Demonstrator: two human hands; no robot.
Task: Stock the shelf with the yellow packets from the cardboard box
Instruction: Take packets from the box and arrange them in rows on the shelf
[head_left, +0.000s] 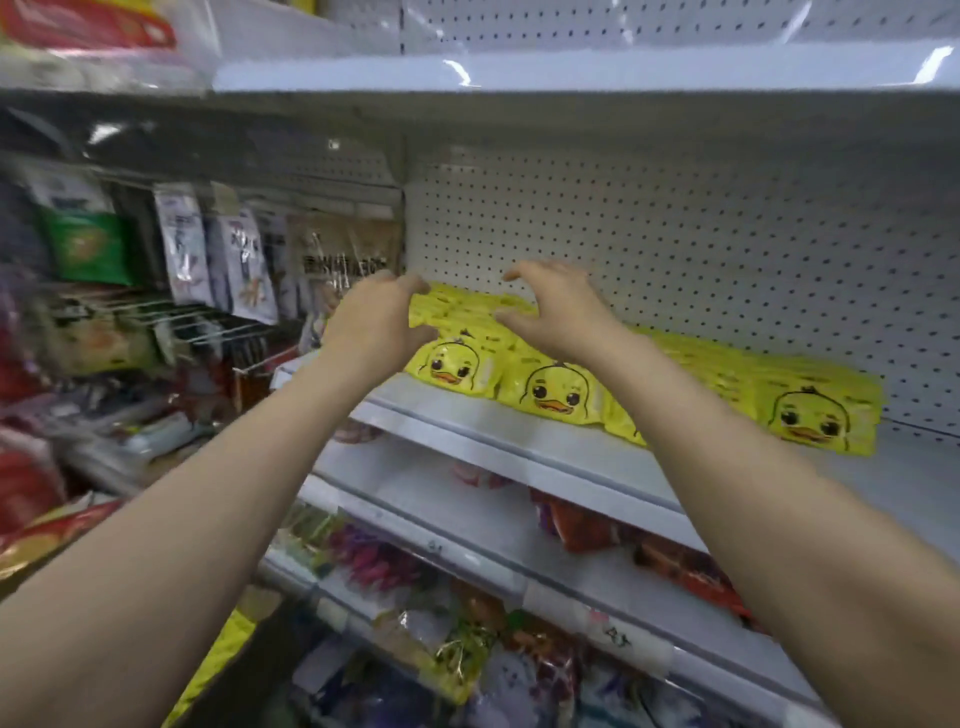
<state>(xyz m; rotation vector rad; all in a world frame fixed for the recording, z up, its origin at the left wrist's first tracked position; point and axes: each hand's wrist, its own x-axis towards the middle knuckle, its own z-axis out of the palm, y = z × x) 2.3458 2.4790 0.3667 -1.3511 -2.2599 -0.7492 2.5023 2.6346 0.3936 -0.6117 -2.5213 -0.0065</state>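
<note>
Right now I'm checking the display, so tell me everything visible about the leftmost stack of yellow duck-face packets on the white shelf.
The leftmost stack of yellow duck-face packets is glossy plastic printed with a cartoon duck face. It lies flat on the white metal shelf, running back toward the pegboard. The left hand grips its left side; the right hand hovers spread above it.

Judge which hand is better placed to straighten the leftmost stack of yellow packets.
Left, probably. The left hand curls over the leftmost stack of yellow packets, its fingers at the stack's back corner. The right hand hovers open above its right side.
</note>
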